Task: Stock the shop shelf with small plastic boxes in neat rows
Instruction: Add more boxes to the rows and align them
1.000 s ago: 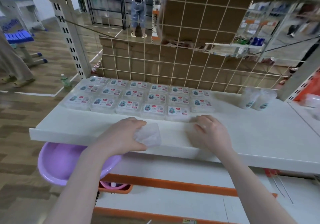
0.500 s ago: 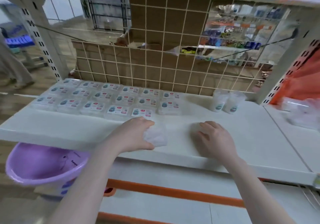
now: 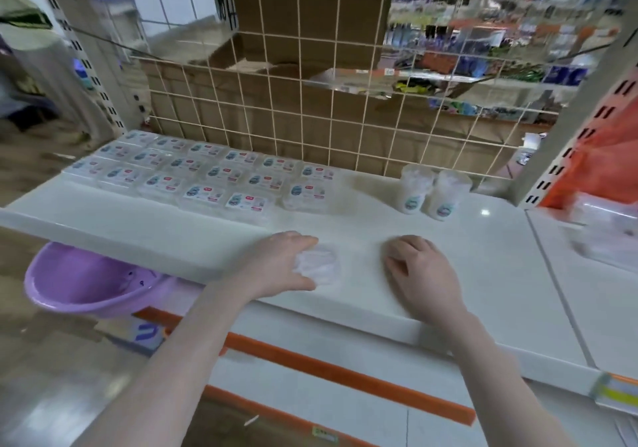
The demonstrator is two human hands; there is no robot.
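Observation:
Small clear plastic boxes with printed labels point(image 3: 214, 177) lie flat in three neat rows on the left part of the white shelf point(image 3: 483, 274). My left hand point(image 3: 276, 263) grips one clear box point(image 3: 319, 267) resting on the shelf in front of the rows, its label out of sight. My right hand point(image 3: 423, 274) lies palm down a little to the right, fingers curled over what looks like a second clear box, almost wholly hidden beneath it. The two hands are about a hand's width apart.
Two round clear tubs point(image 3: 431, 194) stand at the back right of the rows. A wire grid point(image 3: 310, 118) closes the shelf's back. A purple basin point(image 3: 79, 284) sits below the shelf's left end. A clear bag of goods point(image 3: 607, 232) lies on the neighbouring shelf.
Both hands have slid from the shelf's front edge further onto its surface, the left one still with its box. The view has swung to the right.

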